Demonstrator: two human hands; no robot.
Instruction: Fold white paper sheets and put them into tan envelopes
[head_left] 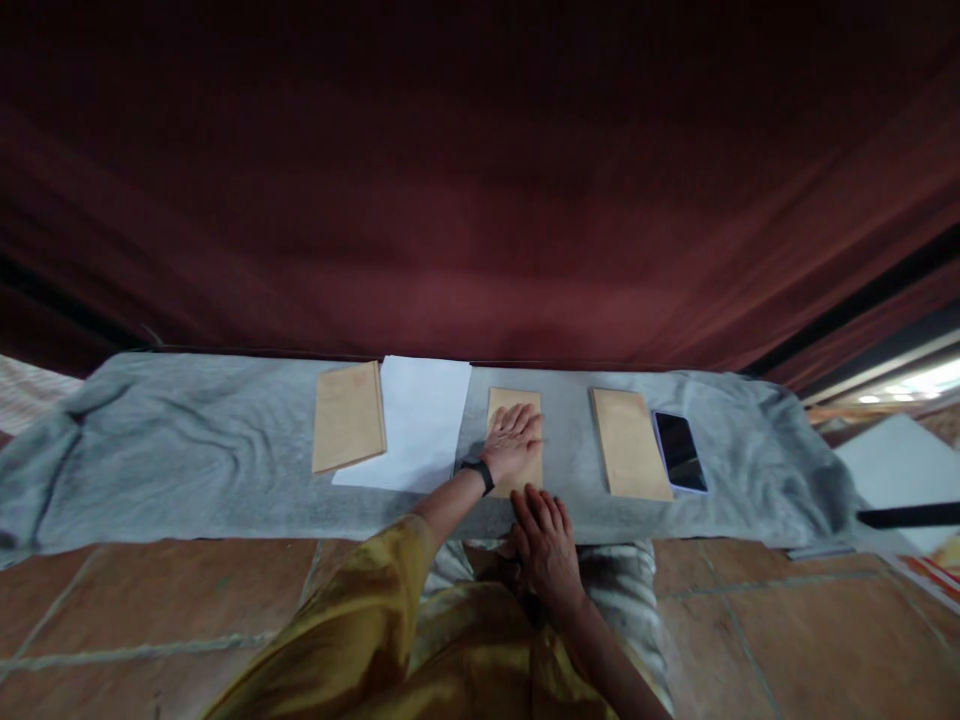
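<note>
My left hand (514,438), with a black band on its wrist, lies flat and open on a tan envelope (504,402) in the middle of the grey cloth (187,450). My right hand (546,545) rests just below it at the cloth's near edge, fingers stretched out and holding nothing. A second tan envelope (630,443) lies to the right. A third tan envelope (347,417) lies to the left, overlapping a white sheet of paper (416,425).
A black phone (679,451) lies beside the right envelope. A dark red curtain (480,200) hangs behind the cloth. Brown tiled floor (150,610) runs along the near side. A white board (900,465) and a black bar (907,516) sit at the far right.
</note>
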